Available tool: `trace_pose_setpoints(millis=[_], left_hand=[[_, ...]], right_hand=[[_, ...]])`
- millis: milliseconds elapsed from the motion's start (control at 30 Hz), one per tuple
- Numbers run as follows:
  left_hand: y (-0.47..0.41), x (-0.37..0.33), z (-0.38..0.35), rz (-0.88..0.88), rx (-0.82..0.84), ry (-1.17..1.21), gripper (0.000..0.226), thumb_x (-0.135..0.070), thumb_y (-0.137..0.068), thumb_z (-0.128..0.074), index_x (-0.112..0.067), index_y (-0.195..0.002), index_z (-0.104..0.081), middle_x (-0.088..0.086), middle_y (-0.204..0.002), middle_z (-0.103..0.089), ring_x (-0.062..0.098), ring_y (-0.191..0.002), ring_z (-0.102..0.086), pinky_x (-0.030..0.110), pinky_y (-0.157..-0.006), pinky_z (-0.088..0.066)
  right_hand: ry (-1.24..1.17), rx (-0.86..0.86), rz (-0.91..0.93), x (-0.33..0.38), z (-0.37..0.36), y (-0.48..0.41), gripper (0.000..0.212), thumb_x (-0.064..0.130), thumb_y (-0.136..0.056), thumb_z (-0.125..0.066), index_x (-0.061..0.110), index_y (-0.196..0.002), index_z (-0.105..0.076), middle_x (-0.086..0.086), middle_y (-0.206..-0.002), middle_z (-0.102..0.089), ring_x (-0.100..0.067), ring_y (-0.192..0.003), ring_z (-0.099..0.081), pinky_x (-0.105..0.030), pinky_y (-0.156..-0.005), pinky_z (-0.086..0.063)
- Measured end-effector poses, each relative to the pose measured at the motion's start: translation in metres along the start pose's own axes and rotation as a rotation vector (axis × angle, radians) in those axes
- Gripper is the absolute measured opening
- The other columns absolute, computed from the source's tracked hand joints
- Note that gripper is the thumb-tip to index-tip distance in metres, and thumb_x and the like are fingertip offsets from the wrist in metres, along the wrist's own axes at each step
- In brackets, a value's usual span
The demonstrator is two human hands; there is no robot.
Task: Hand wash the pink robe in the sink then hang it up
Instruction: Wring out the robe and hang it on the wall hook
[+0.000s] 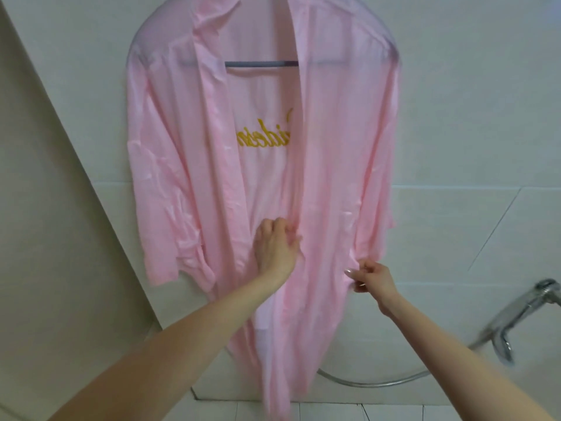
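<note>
**Against the tiled wall [470, 117], the pink robe [334, 132] hangs with both hands on it**

Over my remote feed I see the robe spread open on a hanger [261, 63], whose grey bar crosses the neck opening. Gold lettering [264, 135] on the inside of the back shows between the two front panels. The left hand [274, 247] has its fingers curled into the inner edge of one front panel, bunching the cloth about halfway down. The right hand [375, 276], slightly lower, pinches a fold at the robe's outer side, thumb against fingertips. Both bare arms reach up from below. A chrome tap [516, 311] sits low on the wall at right, and its hose [379, 382] curves toward the robe's lower edge.
</note>
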State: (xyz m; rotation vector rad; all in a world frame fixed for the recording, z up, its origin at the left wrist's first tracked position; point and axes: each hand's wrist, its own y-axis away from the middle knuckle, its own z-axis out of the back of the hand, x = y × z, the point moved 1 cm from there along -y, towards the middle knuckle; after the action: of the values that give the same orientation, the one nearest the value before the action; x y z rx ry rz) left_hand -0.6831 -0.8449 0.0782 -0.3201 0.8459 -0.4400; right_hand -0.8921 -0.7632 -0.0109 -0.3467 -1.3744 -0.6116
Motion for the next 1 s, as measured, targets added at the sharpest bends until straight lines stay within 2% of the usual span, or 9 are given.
trace_pose_setpoints(millis=[133,300,433,567,700,767,900,933,1000], left_hand=[[-0.006,0.009,0.004,-0.007,-0.023,0.102,0.002,-0.008,-0.090,-0.054,-0.007,-0.088,-0.054,0.013,-0.087,-0.053,0.028,-0.083,-0.053,0.035,-0.075,-0.041],[0.006,0.006,0.017,0.148,0.133,0.595,0.020,-0.010,-0.095,-0.051,-0.013,-0.077,-0.044,0.001,-0.067,-0.040,0.005,-0.058,-0.036,0.025,-0.059,-0.029],[0.031,0.020,0.031,0.107,0.506,0.695,0.028,-0.048,-0.081,-0.058,-0.021,-0.085,-0.057,-0.011,-0.073,-0.057,-0.007,-0.065,-0.051,0.011,-0.065,-0.039],[0.040,0.026,0.032,0.086,0.738,0.469,0.018,-0.033,-0.087,-0.065,-0.015,-0.092,-0.065,-0.010,-0.084,-0.066,-0.001,-0.077,-0.061,0.019,-0.079,-0.046],[0.042,0.014,0.048,0.258,1.266,0.657,0.035,-0.014,-0.095,-0.049,0.005,-0.125,-0.052,0.009,-0.112,-0.064,0.012,-0.097,-0.065,0.023,-0.075,-0.054],[0.034,0.023,0.044,0.267,1.143,0.527,0.034,-0.013,-0.096,-0.049,0.008,-0.122,-0.053,0.011,-0.100,-0.066,0.013,-0.087,-0.068,0.027,-0.070,-0.056],[0.003,0.051,0.034,0.183,0.406,-0.235,0.032,-0.024,-0.096,-0.050,0.004,-0.103,-0.064,0.023,-0.103,-0.066,0.032,-0.100,-0.063,0.039,-0.083,-0.049],[0.003,0.052,0.037,0.185,0.398,-0.185,0.029,-0.023,-0.097,-0.050,0.002,-0.100,-0.065,0.018,-0.099,-0.069,0.030,-0.097,-0.065,0.038,-0.081,-0.050],[0.006,0.047,0.043,0.263,0.657,0.240,0.021,-0.016,-0.097,-0.051,-0.004,-0.092,-0.067,0.005,-0.080,-0.073,0.017,-0.080,-0.070,0.036,-0.070,-0.056]], right_hand=[[-0.062,-0.103,0.009,-0.003,0.026,-0.001,0.027,-0.002,-0.078,-0.071,0.005,-0.064,-0.049,-0.006,-0.058,-0.039,-0.018,-0.039,-0.041,-0.022,-0.036,-0.039],[-0.246,-0.056,0.040,-0.006,0.037,-0.001,0.015,-0.006,-0.087,-0.059,0.005,-0.080,-0.053,-0.016,-0.078,-0.060,-0.022,-0.063,-0.066,-0.027,-0.063,-0.059],[-0.080,0.003,0.052,-0.006,0.039,0.000,0.031,0.006,-0.077,-0.076,-0.002,-0.095,-0.051,-0.011,-0.081,-0.061,-0.022,-0.071,-0.059,-0.024,-0.059,-0.055],[0.083,-0.038,0.046,0.001,0.042,-0.003,0.027,0.012,-0.077,-0.076,0.000,-0.073,-0.053,-0.012,-0.070,-0.048,-0.017,-0.054,-0.047,-0.018,-0.042,-0.041],[0.137,0.142,0.022,0.010,0.049,-0.001,0.020,0.005,-0.085,-0.066,-0.007,-0.071,-0.059,-0.013,-0.061,-0.053,-0.020,-0.052,-0.047,-0.022,-0.045,-0.042],[0.153,0.179,0.031,0.015,0.051,-0.002,0.012,-0.001,-0.087,-0.062,-0.008,-0.077,-0.059,-0.014,-0.060,-0.053,-0.022,-0.049,-0.051,-0.026,-0.047,-0.048],[0.021,0.061,0.048,0.018,0.056,-0.003,0.018,-0.011,-0.083,-0.062,0.001,-0.087,-0.049,-0.020,-0.063,-0.055,-0.025,-0.047,-0.063,-0.031,-0.052,-0.057],[0.002,0.041,0.046,0.018,0.057,-0.002,0.022,-0.011,-0.084,-0.061,0.005,-0.082,-0.046,-0.020,-0.060,-0.057,-0.026,-0.048,-0.065,-0.030,-0.053,-0.058],[-0.013,0.066,0.041,0.017,0.058,-0.001,0.024,-0.009,-0.087,-0.058,0.007,-0.074,-0.045,-0.017,-0.055,-0.061,-0.026,-0.052,-0.066,-0.028,-0.057,-0.059]])
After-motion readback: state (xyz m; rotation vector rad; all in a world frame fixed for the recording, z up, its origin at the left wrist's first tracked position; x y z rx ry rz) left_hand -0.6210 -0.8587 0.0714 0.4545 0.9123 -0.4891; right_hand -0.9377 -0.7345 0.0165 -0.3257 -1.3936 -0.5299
